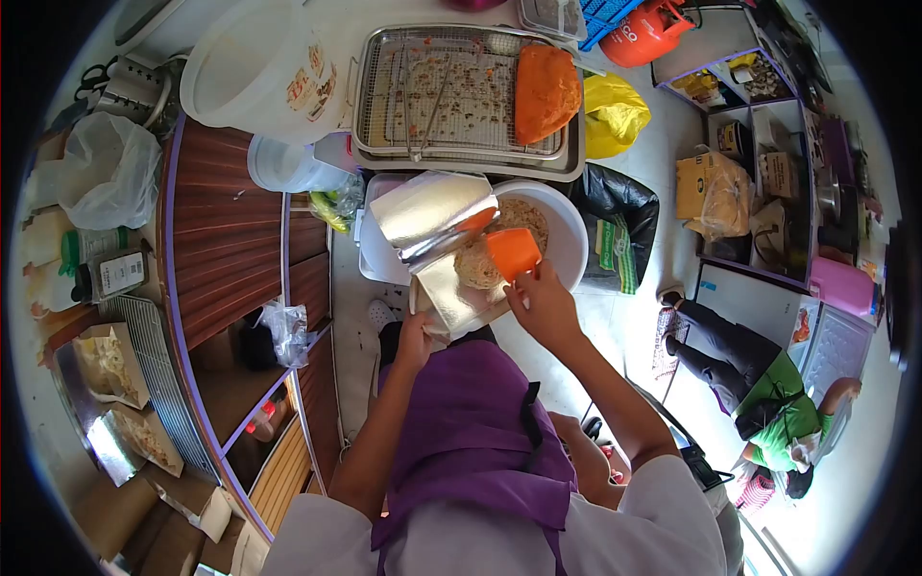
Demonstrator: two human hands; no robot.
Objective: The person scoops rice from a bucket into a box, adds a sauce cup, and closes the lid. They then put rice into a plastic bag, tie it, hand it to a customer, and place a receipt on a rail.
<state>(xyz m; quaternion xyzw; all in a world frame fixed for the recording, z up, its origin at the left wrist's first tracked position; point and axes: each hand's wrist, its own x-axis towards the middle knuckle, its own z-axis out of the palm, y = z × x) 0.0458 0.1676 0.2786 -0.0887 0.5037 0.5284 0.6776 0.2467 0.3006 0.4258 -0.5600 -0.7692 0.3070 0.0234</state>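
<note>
My left hand [417, 338] is closed on the near corner of a foil-lined takeaway box [449, 293], its shiny lid standing up on the far side. In my right hand [544, 305] is an orange plastic scoop [515, 252], pinched at its near end and tilted beside the box. Under both, a round white tub [573, 235] holds a pale brown, noodle-like food [523, 219]. The scoop hides part of that food, and its contents do not show.
Beyond the tub lies a wire-racked tray [471, 173] with tongs [434, 110] and an orange block [547, 93]. Filled boxes [144, 442] stand on the left shelf. A black bag [619, 206] is right of the tub. Another person [768, 394] stands at far right by a freezer.
</note>
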